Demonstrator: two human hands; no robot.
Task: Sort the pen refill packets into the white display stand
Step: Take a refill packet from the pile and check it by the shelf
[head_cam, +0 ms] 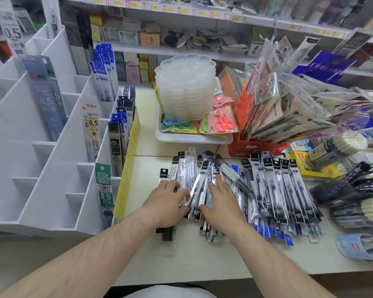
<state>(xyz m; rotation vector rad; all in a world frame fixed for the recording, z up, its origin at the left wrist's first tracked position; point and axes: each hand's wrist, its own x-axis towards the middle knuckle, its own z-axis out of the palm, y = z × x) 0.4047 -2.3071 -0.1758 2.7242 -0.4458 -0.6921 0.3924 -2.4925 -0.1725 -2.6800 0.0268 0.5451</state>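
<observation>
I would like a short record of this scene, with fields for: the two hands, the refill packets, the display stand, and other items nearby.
left hand: fingers curled on packets at the left of the pile
right hand: flat, fingers straight, on the pile's middle
refill packets: spread on the table, mostly black and silver
white display stand: left of the table, some compartments hold packets
nearby: stack of clear trays, pink scissors
</observation>
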